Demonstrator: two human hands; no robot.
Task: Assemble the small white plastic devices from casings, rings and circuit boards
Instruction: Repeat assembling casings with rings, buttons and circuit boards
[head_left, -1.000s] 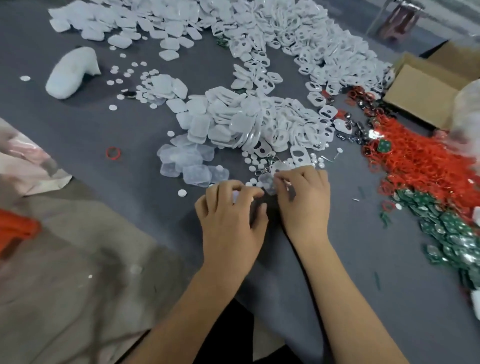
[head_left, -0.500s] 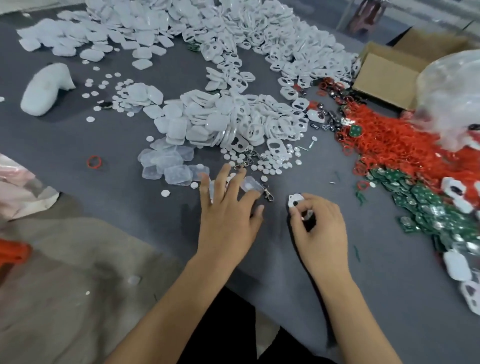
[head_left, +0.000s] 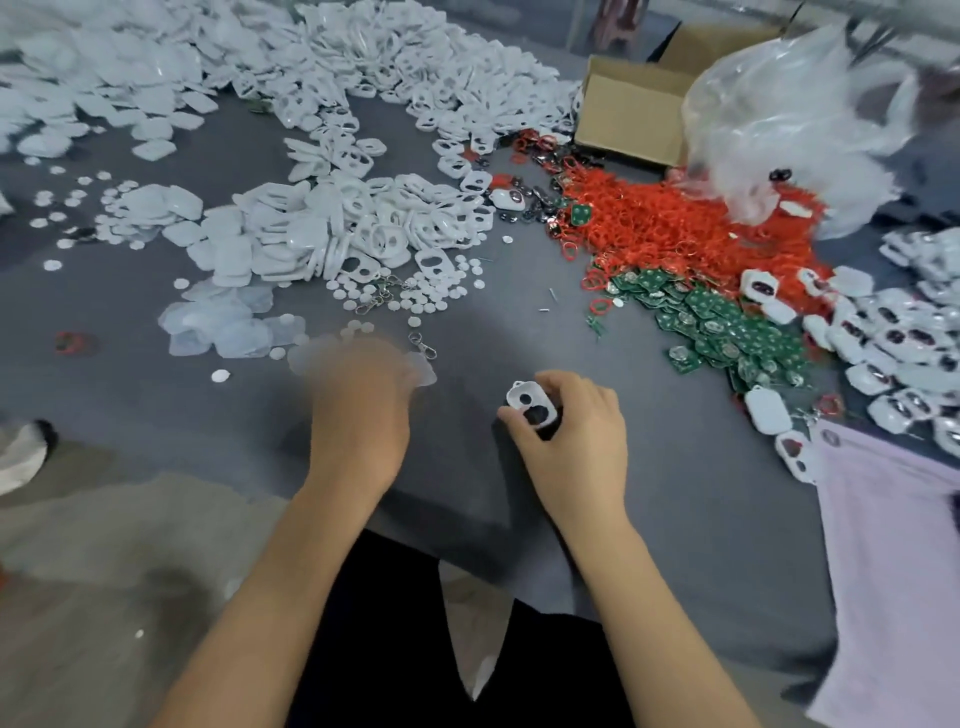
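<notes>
My right hand (head_left: 571, 441) grips a white casing (head_left: 532, 404) with two dark openings, held just above the grey cloth near the front. My left hand (head_left: 358, 410) is blurred, reaching over translucent covers (head_left: 228, 325) and small white discs (head_left: 415, 301); its fingers cannot be made out. A big heap of white casing frames (head_left: 395, 223) fills the middle. Red rings (head_left: 670, 223) pile at the right, with green circuit boards (head_left: 727, 322) below them. Assembled white devices (head_left: 893, 338) lie at the far right.
A cardboard box (head_left: 628, 109) and a clear plastic bag (head_left: 789, 119) stand at the back right. A pale purple cloth (head_left: 893, 561) hangs over the table's right front. Metal clasps (head_left: 423, 345) lie near my left hand. One red ring (head_left: 72, 343) sits alone at the left.
My hands have parted: the right one drew back toward the front with the white casing, while the left one slid forward over the discs and covers. The view shifted right.
</notes>
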